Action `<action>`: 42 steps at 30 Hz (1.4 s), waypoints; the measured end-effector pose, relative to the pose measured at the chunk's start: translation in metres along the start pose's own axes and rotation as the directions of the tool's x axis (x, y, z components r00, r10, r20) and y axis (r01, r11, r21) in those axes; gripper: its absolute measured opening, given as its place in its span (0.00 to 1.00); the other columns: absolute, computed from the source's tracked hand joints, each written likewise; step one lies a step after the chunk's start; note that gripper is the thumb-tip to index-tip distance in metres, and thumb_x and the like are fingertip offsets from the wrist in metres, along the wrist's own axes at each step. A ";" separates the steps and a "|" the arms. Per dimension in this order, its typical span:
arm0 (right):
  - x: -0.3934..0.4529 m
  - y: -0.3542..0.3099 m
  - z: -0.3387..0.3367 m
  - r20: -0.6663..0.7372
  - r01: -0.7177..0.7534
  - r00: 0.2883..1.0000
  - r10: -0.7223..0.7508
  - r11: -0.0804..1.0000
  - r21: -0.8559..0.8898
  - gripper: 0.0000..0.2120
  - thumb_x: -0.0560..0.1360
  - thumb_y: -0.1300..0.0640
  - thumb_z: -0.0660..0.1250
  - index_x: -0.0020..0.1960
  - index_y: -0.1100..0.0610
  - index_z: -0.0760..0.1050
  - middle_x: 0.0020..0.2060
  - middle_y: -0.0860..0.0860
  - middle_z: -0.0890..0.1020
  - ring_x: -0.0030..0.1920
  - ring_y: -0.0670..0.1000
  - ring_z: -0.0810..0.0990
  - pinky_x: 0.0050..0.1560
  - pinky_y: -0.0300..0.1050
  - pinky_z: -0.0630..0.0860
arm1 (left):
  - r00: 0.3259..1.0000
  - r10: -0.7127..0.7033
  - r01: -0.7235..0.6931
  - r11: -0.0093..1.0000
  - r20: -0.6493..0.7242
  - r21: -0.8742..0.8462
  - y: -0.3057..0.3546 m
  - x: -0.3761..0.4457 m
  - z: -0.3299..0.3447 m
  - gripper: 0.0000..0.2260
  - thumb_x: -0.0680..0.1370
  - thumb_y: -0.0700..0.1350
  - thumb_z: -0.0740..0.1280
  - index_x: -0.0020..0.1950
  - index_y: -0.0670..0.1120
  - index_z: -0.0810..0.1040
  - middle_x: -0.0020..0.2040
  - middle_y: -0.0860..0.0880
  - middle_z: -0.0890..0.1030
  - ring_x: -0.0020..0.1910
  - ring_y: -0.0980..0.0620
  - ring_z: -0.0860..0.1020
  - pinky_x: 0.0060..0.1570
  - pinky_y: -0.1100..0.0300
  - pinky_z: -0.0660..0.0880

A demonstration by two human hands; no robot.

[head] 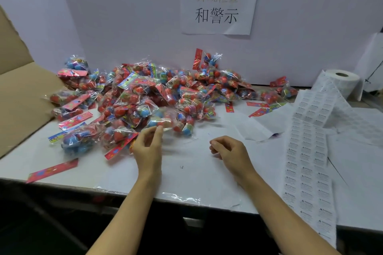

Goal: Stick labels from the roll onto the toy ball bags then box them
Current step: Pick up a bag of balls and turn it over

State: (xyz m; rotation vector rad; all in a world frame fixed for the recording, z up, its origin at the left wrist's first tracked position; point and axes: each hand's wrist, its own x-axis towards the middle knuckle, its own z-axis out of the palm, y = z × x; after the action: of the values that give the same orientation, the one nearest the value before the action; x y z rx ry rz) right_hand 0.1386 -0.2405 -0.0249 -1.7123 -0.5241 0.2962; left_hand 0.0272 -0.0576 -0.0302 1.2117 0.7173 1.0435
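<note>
Head view: left hand (148, 144) pinches the edge of a clear crinkly plastic bag of red and blue toy balls (163, 122), blurred, at the pile's near edge just beyond its fingers. Right hand (227, 149) rests loosely curled on the white tabletop (186, 174), holding nothing visible. Step, judged: picking a bag. Next calls for peeling a label from the white label strip (306, 163) right of the right fingers.

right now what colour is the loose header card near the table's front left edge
Pink-red with blue print, the loose header card, clearest in the head view.
</note>
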 end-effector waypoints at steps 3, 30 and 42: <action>0.000 0.000 0.000 0.000 0.001 1.000 -0.001 1.000 0.005 0.06 0.79 0.59 0.68 0.47 0.57 0.84 0.40 0.50 0.86 0.41 0.45 0.84 0.42 0.35 0.79 | 1.000 0.008 -0.005 0.994 0.027 -0.109 0.003 -0.001 -0.001 0.12 0.72 0.47 0.80 0.45 0.50 0.77 0.46 0.43 0.83 0.44 0.45 0.78 0.46 0.58 0.77; -0.002 -0.006 -0.004 0.186 -0.010 0.982 -0.015 0.992 0.130 0.09 0.74 0.51 0.70 0.40 0.53 0.85 0.31 0.47 0.80 0.32 0.41 0.75 0.31 0.33 0.71 | 0.722 -0.289 0.320 0.945 0.629 0.068 0.016 -0.016 0.007 0.17 0.70 0.51 0.77 0.55 0.45 0.84 0.56 0.40 0.85 0.55 0.39 0.85 0.51 0.48 0.84; 0.001 -0.001 -0.006 0.121 0.019 0.992 -0.040 0.986 0.167 0.15 0.81 0.51 0.66 0.44 0.61 0.84 0.30 0.48 0.77 0.32 0.41 0.72 0.32 0.32 0.69 | 0.685 -0.232 0.189 0.972 0.690 0.139 0.015 -0.021 0.007 0.09 0.77 0.45 0.73 0.52 0.40 0.85 0.49 0.37 0.85 0.49 0.42 0.84 0.50 0.47 0.83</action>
State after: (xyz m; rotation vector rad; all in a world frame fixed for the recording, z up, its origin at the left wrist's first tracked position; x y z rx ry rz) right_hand 0.1419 -0.2452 -0.0223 -1.5306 -0.5988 0.4158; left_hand 0.0215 -0.0791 -0.0161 1.4085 0.2618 0.2973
